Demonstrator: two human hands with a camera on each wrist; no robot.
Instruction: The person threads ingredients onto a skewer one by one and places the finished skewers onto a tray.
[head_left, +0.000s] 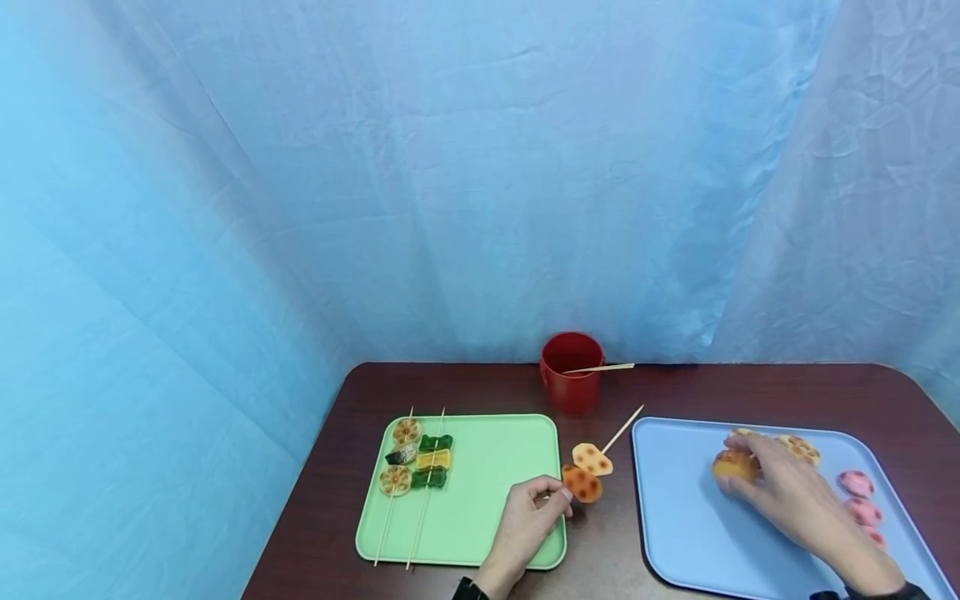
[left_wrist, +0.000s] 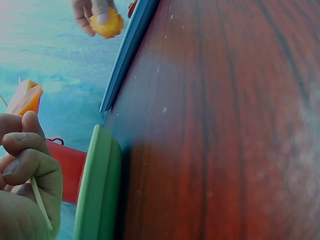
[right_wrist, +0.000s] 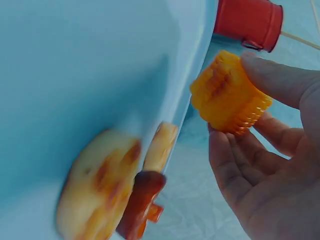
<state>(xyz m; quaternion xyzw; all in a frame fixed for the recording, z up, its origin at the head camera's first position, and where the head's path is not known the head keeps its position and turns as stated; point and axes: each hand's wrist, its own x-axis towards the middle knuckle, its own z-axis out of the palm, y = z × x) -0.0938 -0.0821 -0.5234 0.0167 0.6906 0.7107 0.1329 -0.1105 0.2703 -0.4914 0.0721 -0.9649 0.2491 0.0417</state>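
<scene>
My left hand pinches the low end of a thin wooden skewer just off the right edge of the green tray. An orange spotted slice and a yellow spotted slice are threaded on it. In the left wrist view its curled fingers close round the stick. My right hand grips a yellow corn piece over the blue tray. The right wrist view shows that corn piece between thumb and fingers.
Two filled skewers lie on the green tray's left side. A red cup with one stick in it stands behind the trays. The blue tray also holds pale round slices and pink pieces. Blue cloth hangs behind the dark table.
</scene>
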